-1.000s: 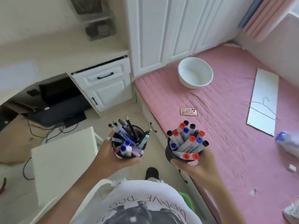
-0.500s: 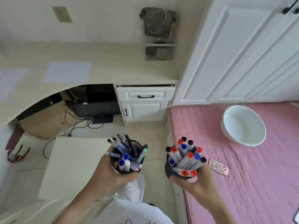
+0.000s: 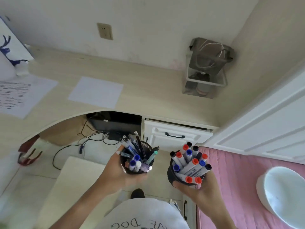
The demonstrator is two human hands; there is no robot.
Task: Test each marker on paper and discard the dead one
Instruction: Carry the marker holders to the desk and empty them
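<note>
Now nearer the surface (image 3: 148, 90) than a second ago: markers (image 3: 189, 164) upright in a dark cup, right grip (image 3: 196, 190) curled round it; left grip (image 3: 118, 172) round the pen cup (image 3: 138, 161). Blank paper (image 3: 96, 91) ahead, well apart. Testing not yet begun; setting down likely next.

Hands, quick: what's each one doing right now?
Left hand: holding a black mesh cup of mixed pens.
Right hand: holding a black cup of white markers with coloured caps.
</note>
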